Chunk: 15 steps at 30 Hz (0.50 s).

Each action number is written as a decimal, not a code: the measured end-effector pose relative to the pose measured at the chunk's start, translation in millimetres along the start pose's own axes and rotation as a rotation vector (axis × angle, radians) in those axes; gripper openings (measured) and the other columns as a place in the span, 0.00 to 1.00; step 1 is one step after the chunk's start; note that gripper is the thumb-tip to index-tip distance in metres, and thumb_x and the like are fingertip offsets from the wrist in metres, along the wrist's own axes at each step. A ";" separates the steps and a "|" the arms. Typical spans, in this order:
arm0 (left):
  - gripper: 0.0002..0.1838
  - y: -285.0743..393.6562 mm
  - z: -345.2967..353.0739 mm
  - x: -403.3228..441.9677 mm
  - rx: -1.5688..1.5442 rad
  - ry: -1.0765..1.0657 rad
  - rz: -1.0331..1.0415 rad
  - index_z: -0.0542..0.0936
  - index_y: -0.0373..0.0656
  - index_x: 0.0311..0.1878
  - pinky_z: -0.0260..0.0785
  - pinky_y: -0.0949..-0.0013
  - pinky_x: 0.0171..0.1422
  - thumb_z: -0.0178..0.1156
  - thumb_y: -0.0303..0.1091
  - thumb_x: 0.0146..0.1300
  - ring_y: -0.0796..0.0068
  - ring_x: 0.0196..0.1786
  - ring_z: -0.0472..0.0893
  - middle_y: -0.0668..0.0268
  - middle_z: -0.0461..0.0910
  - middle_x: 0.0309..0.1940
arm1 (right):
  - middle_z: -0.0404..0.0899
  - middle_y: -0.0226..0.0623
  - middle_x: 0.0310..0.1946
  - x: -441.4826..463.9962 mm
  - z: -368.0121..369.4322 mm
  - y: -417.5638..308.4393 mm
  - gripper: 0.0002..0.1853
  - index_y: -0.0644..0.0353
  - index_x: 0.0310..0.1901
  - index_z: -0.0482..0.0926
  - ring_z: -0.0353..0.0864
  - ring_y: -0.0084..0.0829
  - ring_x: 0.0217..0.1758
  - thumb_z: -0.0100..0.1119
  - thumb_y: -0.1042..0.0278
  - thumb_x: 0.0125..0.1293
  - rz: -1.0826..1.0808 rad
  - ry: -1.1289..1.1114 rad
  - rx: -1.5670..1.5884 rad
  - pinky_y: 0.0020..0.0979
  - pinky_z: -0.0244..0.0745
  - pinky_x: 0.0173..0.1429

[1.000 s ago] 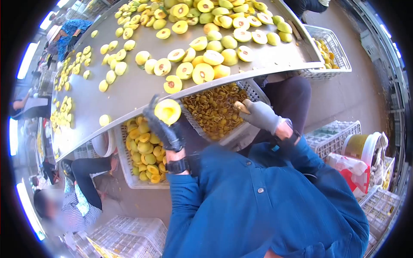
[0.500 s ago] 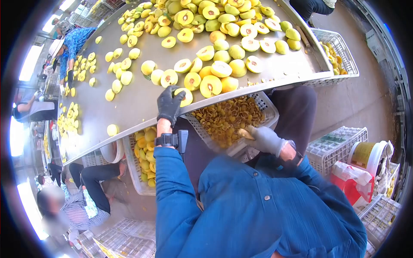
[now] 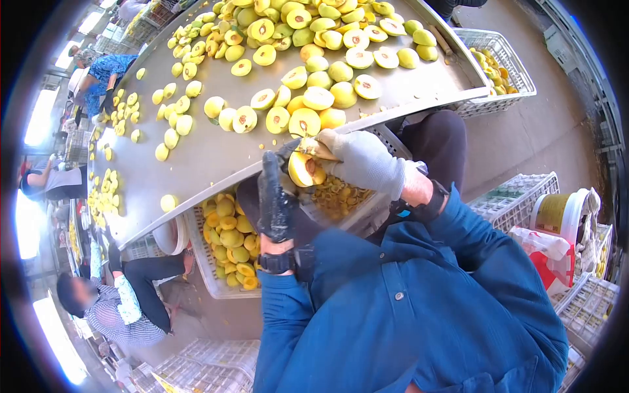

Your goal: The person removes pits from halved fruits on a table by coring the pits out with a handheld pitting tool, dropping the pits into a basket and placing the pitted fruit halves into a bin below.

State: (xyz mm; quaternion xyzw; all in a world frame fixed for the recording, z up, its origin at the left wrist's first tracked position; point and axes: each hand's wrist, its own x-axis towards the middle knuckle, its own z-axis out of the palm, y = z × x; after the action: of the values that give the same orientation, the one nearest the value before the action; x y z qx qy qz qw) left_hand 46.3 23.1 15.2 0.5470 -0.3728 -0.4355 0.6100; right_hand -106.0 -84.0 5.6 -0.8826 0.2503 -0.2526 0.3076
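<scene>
My left hand (image 3: pixel 278 200), in a black glove, is closed around a yellow peach half (image 3: pixel 301 171) near the metal table's front edge. The half's cut side faces up, with a reddish-brown centre. My right hand (image 3: pixel 370 162), in a grey glove, grips a short wooden-handled tool (image 3: pixel 322 150) against the top of that half. The tool's working end is hidden by the fruit and scraps. On the metal table (image 3: pixel 196 160) just beyond lie several peach halves (image 3: pixel 304 122), many with the pit cavity showing.
Below the table edge, a crate of brown pit scraps (image 3: pixel 337 196) is partly hidden by my hands. A crate of peach halves (image 3: pixel 229 245) stands left of my legs, another crate (image 3: pixel 498 85) at the far right. Co-workers (image 3: pixel 124 301) sit along the left side.
My left hand has taken a peach half from the table and drawn it back over the edge. My right hand has risen from the scrap crate and brought the tool to the fruit.
</scene>
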 end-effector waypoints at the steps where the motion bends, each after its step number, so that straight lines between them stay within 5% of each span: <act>1: 0.23 1.2 10.5 -2.6 0.117 0.038 -0.026 0.69 0.31 0.61 0.70 0.64 0.62 0.59 0.31 0.68 0.66 0.54 0.77 0.55 0.78 0.52 | 0.79 0.48 0.23 -1.6 -2.6 -4.4 0.14 0.59 0.41 0.73 0.81 0.50 0.27 0.62 0.60 0.61 0.021 0.049 0.011 0.46 0.74 0.30; 4: 0.24 -26.9 11.1 -1.8 0.496 0.037 0.310 0.66 0.31 0.64 0.66 0.63 0.67 0.58 0.31 0.68 0.67 0.59 0.75 0.54 0.75 0.56 | 0.78 0.46 0.22 -15.2 -3.7 -19.7 0.13 0.58 0.41 0.73 0.81 0.48 0.26 0.61 0.60 0.62 0.087 0.165 0.005 0.44 0.74 0.29; 7: 0.23 -38.5 22.7 -4.0 -0.359 0.165 0.049 0.70 0.34 0.60 0.68 0.62 0.65 0.45 0.46 0.77 0.64 0.54 0.78 0.55 0.77 0.53 | 0.77 0.43 0.19 -32.6 -2.2 -30.5 0.12 0.56 0.40 0.72 0.81 0.47 0.23 0.61 0.60 0.63 0.122 0.206 -0.042 0.43 0.75 0.27; 11: 0.26 -23.2 20.8 -5.5 -0.436 0.112 0.065 0.74 0.36 0.54 0.71 0.65 0.60 0.36 0.49 0.79 0.64 0.46 0.81 0.58 0.82 0.43 | 0.77 0.41 0.21 -51.7 -0.2 -42.7 0.12 0.55 0.41 0.71 0.81 0.47 0.25 0.63 0.63 0.61 0.185 0.057 -0.101 0.42 0.75 0.29; 13: 0.31 -4.3 32.7 -8.8 0.199 0.236 0.251 0.76 0.35 0.51 0.72 0.66 0.57 0.32 0.54 0.78 0.69 0.44 0.80 0.59 0.82 0.40 | 0.77 0.41 0.22 -54.2 5.4 -38.8 0.12 0.55 0.41 0.71 0.81 0.46 0.25 0.63 0.63 0.61 0.177 0.027 -0.082 0.43 0.75 0.28; 15: 0.33 2.3 37.3 -10.4 0.399 0.293 0.299 0.76 0.34 0.50 0.72 0.67 0.55 0.32 0.56 0.78 0.71 0.43 0.80 0.59 0.82 0.39 | 0.78 0.41 0.21 -54.8 6.8 -37.5 0.13 0.57 0.41 0.70 0.82 0.45 0.25 0.62 0.65 0.60 0.158 0.002 -0.072 0.43 0.75 0.27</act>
State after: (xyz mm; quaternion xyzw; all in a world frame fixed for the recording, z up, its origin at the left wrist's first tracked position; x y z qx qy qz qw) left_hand 8.4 20.2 22.3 0.6524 -0.4355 -0.1751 0.5950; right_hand -132.1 -22.8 10.1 -0.8702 0.3283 -0.2195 0.2944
